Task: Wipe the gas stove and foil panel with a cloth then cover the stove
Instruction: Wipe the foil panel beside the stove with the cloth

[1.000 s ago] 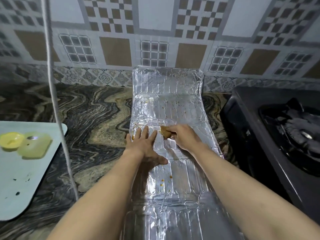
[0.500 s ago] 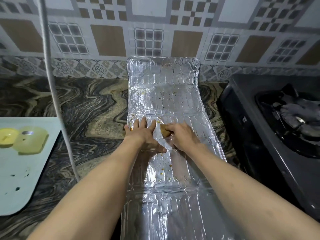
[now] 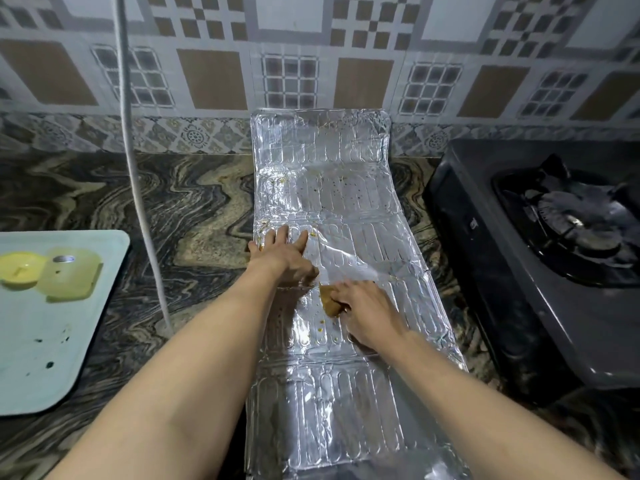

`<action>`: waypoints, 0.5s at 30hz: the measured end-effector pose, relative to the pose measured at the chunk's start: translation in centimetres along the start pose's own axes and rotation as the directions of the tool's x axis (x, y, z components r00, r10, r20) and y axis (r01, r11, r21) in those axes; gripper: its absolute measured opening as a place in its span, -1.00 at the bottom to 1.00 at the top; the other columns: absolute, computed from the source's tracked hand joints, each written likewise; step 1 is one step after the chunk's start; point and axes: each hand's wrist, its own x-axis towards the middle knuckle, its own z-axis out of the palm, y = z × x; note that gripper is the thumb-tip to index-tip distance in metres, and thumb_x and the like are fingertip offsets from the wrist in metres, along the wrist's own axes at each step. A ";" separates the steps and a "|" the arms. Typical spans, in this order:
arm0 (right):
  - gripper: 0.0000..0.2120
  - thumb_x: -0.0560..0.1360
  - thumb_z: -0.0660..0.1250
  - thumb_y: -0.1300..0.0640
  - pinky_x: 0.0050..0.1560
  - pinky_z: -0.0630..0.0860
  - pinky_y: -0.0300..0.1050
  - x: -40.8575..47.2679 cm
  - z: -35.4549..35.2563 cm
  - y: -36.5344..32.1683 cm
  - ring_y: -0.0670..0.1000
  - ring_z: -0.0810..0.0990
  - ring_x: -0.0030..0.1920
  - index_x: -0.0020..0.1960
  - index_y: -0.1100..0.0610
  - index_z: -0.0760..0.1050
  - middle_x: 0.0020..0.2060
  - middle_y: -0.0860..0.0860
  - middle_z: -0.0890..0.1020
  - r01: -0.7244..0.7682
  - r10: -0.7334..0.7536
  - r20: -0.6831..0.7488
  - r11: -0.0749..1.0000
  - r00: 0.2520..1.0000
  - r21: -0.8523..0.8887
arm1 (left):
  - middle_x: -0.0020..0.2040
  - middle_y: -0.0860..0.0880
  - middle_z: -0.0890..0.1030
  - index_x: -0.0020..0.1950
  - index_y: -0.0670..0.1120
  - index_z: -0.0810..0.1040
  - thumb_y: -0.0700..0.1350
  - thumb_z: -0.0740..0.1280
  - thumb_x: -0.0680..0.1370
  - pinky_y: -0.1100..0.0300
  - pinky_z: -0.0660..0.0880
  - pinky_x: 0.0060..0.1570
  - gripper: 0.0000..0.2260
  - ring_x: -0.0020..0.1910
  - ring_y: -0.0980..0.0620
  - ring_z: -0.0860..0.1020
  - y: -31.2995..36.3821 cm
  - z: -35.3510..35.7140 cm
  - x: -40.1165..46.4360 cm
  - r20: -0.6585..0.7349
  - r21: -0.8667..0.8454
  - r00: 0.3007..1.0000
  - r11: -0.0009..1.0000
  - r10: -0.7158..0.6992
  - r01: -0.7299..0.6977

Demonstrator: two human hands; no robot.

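Silver foil panel lies flat on the marbled tabletop, its far end propped against the tiled wall, just left of the black gas stove. The left hand presses it down with straight, spread fingers, while the right hand, fingers curled around a brownish cloth, has drawn back toward the person from the panel's middle fold. Yellow specks remain near the cloth and farther up, so wiping looks unfinished; the stove is uncovered.

Home kitchen, gas stove, marbled stone countertop, patterned tiled wall
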 end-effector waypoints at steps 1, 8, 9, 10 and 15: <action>-0.61 0.43 0.28 0.34 0.14 0.46 -0.13 -0.9 0.1 -0.2 0.05 0.56 0.09 0.12 -0.03 0.61 0.10 -0.05 0.62 -0.004 0.004 0.015 1.000 1.000 0.006 | 0.60 -0.03 -0.23 0.58 0.22 -0.13 0.17 0.31 0.46 -0.33 -0.14 0.45 -0.17 0.56 -0.15 -0.23 0.0 0.0 0.0 0.004 -0.003 1.000 1.000 -0.004 0.004; -0.52 0.43 0.25 0.44 0.35 0.35 -0.11 -7.3 0.7 -1.7 0.02 0.49 0.27 0.21 0.02 0.58 0.23 -0.02 0.59 -0.039 0.035 0.050 0.995 0.998 0.087 | 0.60 -0.01 -0.23 0.58 0.22 -0.12 0.19 0.29 0.48 -0.32 -0.16 0.46 -0.20 0.57 -0.14 -0.22 0.0 0.0 -0.5 -0.005 -0.035 1.000 0.999 0.004 -0.004; -0.51 0.44 0.26 0.43 0.38 0.33 -0.12 -8.0 0.9 -1.7 0.01 0.48 0.29 0.24 0.01 0.56 0.25 -0.04 0.57 -0.034 0.028 0.071 0.996 0.997 0.078 | 0.60 -0.01 -0.23 0.58 0.22 -0.12 0.19 0.30 0.47 -0.32 -0.16 0.45 -0.20 0.57 -0.14 -0.22 0.0 0.0 -0.5 -0.009 -0.037 1.000 0.999 0.007 -0.007; -0.51 0.44 0.27 0.42 0.39 0.31 -0.14 -8.6 0.8 -1.9 -0.02 0.47 0.29 0.26 0.01 0.55 0.26 -0.06 0.57 -0.030 0.023 0.094 0.997 0.995 0.074 | 0.60 -0.02 -0.22 0.58 0.22 -0.12 0.19 0.30 0.47 -0.32 -0.16 0.45 -0.19 0.57 -0.14 -0.22 0.0 0.1 -0.6 -0.014 -0.038 1.000 0.999 0.009 -0.009; -0.65 0.43 0.23 0.35 -0.01 0.47 -0.39 -7.6 -4.3 -2.6 -0.26 0.55 -0.15 0.02 0.03 0.66 -0.14 -0.12 0.71 -0.136 0.053 0.387 0.972 0.920 0.190 | 0.61 -0.01 -0.18 0.58 0.22 -0.10 0.24 0.28 0.47 -0.32 -0.11 0.45 -0.21 0.57 -0.13 -0.18 -0.2 0.3 -0.3 -0.060 -0.038 0.998 0.999 0.018 -0.021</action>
